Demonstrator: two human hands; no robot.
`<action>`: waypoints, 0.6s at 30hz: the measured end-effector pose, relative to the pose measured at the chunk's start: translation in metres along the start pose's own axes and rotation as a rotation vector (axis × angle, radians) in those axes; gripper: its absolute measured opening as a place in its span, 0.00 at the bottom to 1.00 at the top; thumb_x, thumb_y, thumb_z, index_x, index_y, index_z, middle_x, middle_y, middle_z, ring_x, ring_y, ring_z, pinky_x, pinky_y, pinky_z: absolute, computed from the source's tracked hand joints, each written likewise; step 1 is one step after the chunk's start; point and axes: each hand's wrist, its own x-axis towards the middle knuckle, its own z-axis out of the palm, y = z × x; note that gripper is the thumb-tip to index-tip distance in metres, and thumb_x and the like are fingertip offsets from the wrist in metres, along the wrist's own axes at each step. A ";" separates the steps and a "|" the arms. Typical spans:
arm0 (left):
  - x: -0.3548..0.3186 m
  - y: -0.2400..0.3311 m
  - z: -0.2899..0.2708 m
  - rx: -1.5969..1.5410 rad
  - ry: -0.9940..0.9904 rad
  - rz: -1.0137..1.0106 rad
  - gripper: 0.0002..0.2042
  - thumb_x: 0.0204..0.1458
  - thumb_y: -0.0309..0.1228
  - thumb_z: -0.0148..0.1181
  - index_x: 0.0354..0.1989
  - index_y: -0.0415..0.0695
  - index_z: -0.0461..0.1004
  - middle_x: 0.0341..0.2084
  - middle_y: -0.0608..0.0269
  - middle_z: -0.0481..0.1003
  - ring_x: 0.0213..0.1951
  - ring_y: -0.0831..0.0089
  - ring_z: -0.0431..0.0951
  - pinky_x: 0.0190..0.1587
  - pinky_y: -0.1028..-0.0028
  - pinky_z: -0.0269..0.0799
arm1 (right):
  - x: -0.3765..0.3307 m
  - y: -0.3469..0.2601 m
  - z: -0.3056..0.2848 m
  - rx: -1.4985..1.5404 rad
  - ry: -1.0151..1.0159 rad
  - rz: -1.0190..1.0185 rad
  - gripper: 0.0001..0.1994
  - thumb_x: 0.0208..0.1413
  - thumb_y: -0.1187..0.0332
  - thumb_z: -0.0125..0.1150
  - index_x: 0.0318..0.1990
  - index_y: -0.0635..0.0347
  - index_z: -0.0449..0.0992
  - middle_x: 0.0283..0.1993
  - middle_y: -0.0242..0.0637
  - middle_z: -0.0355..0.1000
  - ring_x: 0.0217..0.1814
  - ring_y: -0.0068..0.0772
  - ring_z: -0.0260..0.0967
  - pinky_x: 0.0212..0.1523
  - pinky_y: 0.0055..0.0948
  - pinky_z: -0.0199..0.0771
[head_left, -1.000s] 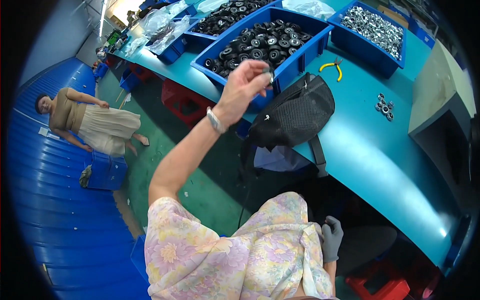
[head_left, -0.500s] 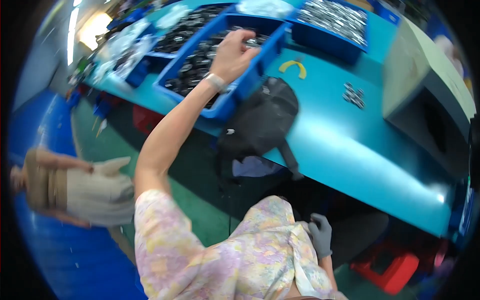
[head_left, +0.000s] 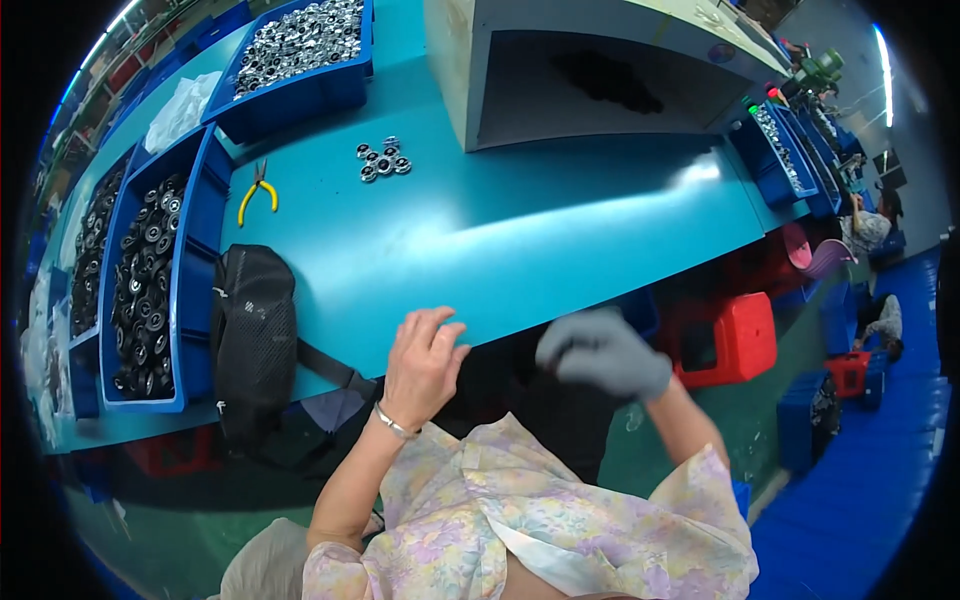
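My left hand (head_left: 422, 368), bare with a metal bracelet at the wrist, is over the near edge of the turquoise table (head_left: 520, 260). Its fingers are loosely bent and the thumb stands apart, with nothing visible between them. Off to its right is my right hand (head_left: 604, 356) in a grey glove, just in front of the table edge. Motion smears its curled fingers, so whether it holds anything is unclear. A black bag (head_left: 256, 345) with a strap lies at the table edge left of my left hand. Farther back rests a small cluster of shiny metal spinners (head_left: 384, 160).
Yellow-handled pliers (head_left: 258, 193) lie beside a blue bin (head_left: 192, 290) of black round parts. Another blue bin (head_left: 290, 105) holds silvery parts. A pale open-fronted box (head_left: 458, 80) stands at the back. Under the table edge is a red stool (head_left: 745, 338). A person's light clothing (head_left: 265, 565) shows behind my left arm.
My left hand has come out of the bin of black parts to the near table edge. The gloved right hand has risen from beside my lap. The view has swung right.
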 end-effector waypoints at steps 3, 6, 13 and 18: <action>0.012 -0.015 0.020 0.083 0.029 0.006 0.17 0.40 0.23 0.67 0.40 0.40 0.71 0.45 0.53 0.71 0.49 0.53 0.69 0.48 0.60 0.67 | 0.051 0.005 -0.081 -0.295 0.404 0.043 0.10 0.56 0.66 0.58 0.40 0.63 0.78 0.35 0.36 0.75 0.39 0.28 0.72 0.43 0.26 0.71; 0.011 -0.020 0.023 0.127 0.053 -0.024 0.17 0.41 0.24 0.67 0.41 0.40 0.71 0.46 0.54 0.70 0.50 0.53 0.68 0.50 0.58 0.65 | 0.120 0.019 -0.168 -0.773 0.618 -0.120 0.10 0.57 0.66 0.56 0.37 0.63 0.79 0.38 0.45 0.76 0.40 0.38 0.73 0.43 0.32 0.72; 0.023 -0.016 0.023 0.094 -0.005 -0.097 0.19 0.40 0.24 0.67 0.43 0.40 0.70 0.47 0.54 0.70 0.50 0.52 0.68 0.50 0.57 0.64 | 0.254 0.030 -0.316 -1.636 0.833 -0.369 0.15 0.60 0.62 0.50 0.50 0.55 0.75 0.56 0.49 0.69 0.59 0.43 0.63 0.59 0.37 0.61; 0.019 -0.017 0.021 0.117 -0.043 -0.130 0.19 0.42 0.28 0.67 0.45 0.40 0.71 0.48 0.55 0.69 0.50 0.56 0.69 0.49 0.58 0.64 | 0.294 0.028 -0.301 -1.418 0.822 -0.422 0.14 0.59 0.63 0.51 0.49 0.56 0.76 0.53 0.47 0.70 0.56 0.41 0.64 0.56 0.36 0.63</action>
